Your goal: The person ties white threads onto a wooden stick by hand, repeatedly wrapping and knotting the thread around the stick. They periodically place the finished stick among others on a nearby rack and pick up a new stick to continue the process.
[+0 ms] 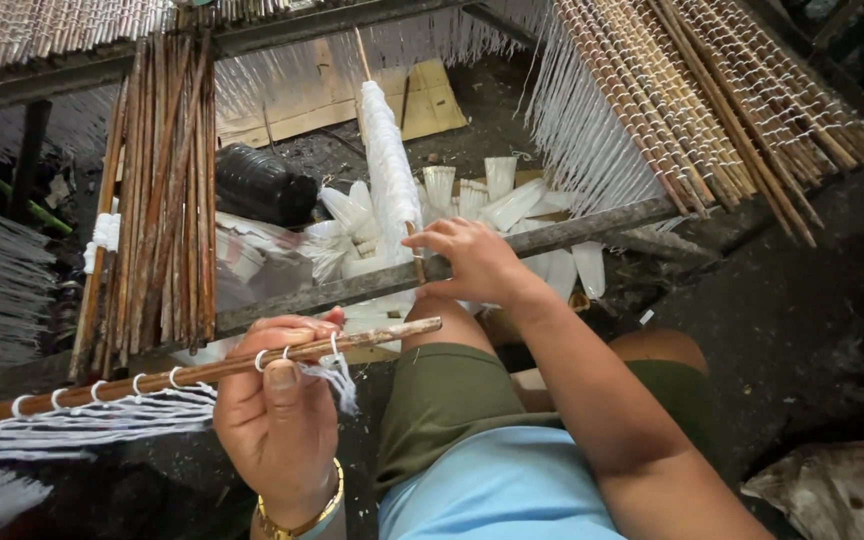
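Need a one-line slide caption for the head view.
Left hand grips a thread-looped wooden stick while the right hand holds a thread-wound spindle against a wooden bar.

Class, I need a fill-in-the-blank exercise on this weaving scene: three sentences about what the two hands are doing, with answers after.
1. The left hand grips a wooden stick looped with ____ string.
2. The right hand rests on the long ____ bar.
3. A gold ____ circles the left wrist.

Answers: white; grey; bracelet
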